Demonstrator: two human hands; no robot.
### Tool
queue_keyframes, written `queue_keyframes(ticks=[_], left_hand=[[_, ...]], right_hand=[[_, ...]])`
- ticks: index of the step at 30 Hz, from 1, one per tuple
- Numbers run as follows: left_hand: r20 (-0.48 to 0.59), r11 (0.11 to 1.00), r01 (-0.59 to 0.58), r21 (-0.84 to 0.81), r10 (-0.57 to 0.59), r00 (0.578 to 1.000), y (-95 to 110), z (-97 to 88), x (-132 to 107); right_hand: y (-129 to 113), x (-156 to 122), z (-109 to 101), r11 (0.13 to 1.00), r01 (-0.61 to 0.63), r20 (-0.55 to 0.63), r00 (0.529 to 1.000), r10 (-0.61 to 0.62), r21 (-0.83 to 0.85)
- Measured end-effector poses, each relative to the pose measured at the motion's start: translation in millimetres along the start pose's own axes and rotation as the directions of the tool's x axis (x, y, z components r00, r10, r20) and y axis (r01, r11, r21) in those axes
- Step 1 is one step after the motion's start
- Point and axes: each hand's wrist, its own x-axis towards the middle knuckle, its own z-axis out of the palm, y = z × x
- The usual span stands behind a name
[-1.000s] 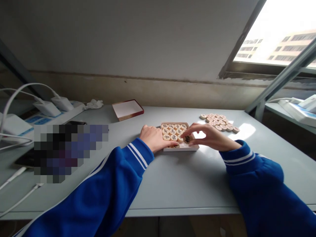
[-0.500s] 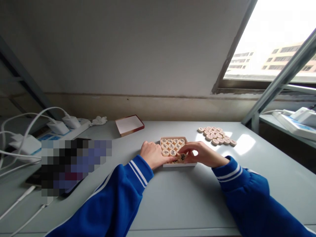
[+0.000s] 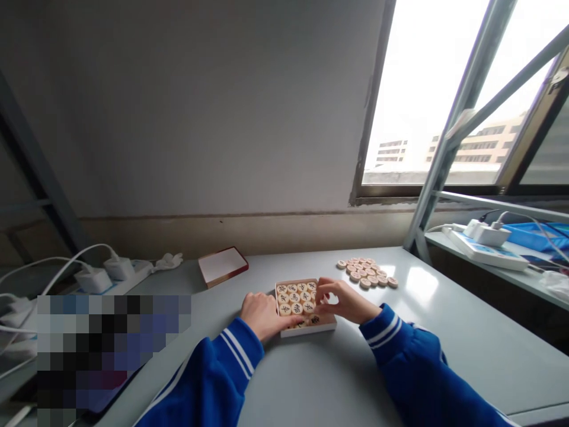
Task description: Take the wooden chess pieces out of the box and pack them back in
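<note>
1. At the left side of the white-walled box (image 3: 309,331), the left hand (image 3: 260,316) is rested, thumb laid over the front row of black-marked pieces (image 3: 296,298).
2. Right hand (image 3: 342,298) is placed at the box's right side, thumb and forefinger curved to the pieces. Fingertips partly hidden: can't tell if either hand is clamped on anything.
3. Loose pieces (image 3: 364,273) are clustered beyond, rightward.
4. Red-edged lid (image 3: 223,265) is set near the wall (image 3: 222,148).

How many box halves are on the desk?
2: the tray of round pieces between the left hand and right hand, and the lid, farther back to the left.
</note>
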Motion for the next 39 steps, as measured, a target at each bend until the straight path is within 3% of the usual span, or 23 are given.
queue_keyframes(ticks=[4,8,11,12,14,16,17,20,25,33,37,39], left_hand=[[-0.013,1.000,-0.002,-0.026,0.001,1.000,-1.3,-0.8,0.2],[-0.023,0.998,-0.011,-0.056,0.010,1.000,-2.8,0.3,0.5],[-0.038,0.998,-0.015,-0.063,0.013,0.999,-3.3,1.2,0.4],[-0.039,0.998,-0.014,-0.066,0.011,0.999,-3.3,1.4,0.2],[-0.046,0.998,-0.015,-0.066,0.012,0.999,-2.9,1.9,-0.5],[-0.068,0.998,-0.022,-0.060,0.018,0.998,-2.1,2.2,-1.4],[-0.078,0.998,-0.029,-0.057,0.024,0.997,-1.6,2.3,-1.8],[-0.092,0.998,-0.042,-0.056,0.037,0.995,-0.5,2.3,-2.8],[-0.091,0.997,-0.046,-0.063,0.040,0.995,-1.1,2.9,-1.9],[-0.061,0.996,-0.057,-0.067,0.053,0.997,-3.4,5.5,1.3],[-0.049,0.997,-0.055,-0.063,0.052,0.997,-2.8,5.7,1.6],[-0.056,0.997,-0.049,-0.062,0.045,0.997,-2.0,6.4,1.4]], right_hand=[[0.1,-3.1,2.4,0.979,0.013,0.029,1.000,-0.008,-0.205],[1.9,-2.5,5.3,0.986,0.077,0.075,0.995,-0.067,-0.147],[14.8,1.2,2.0,0.979,-0.012,-0.125,0.992,-0.014,-0.203],[22.2,2.7,0.3,0.960,-0.092,-0.245,0.969,0.025,-0.263],[40.5,5.5,-2.7,0.877,-0.299,-0.465,0.879,0.100,-0.376],[60.6,7.4,-4.2,0.768,-0.454,-0.563,0.813,0.150,-0.452],[70.0,8.0,-4.5,0.727,-0.487,-0.563,0.809,0.167,-0.484],[90.8,7.9,-5.2,0.692,-0.482,-0.500,0.843,0.198,-0.538],[101.3,2.4,-6.9,0.784,-0.389,-0.394,0.897,0.202,-0.483],[74.3,0.2,-9.3,0.830,-0.371,-0.397,0.895,0.201,-0.416],[46.8,-1.2,-19.5,0.983,-0.095,-0.105,0.991,0.079,-0.158],[33.1,-2.9,-21.6,0.998,0.020,0.046,0.999,-0.017,-0.057]])
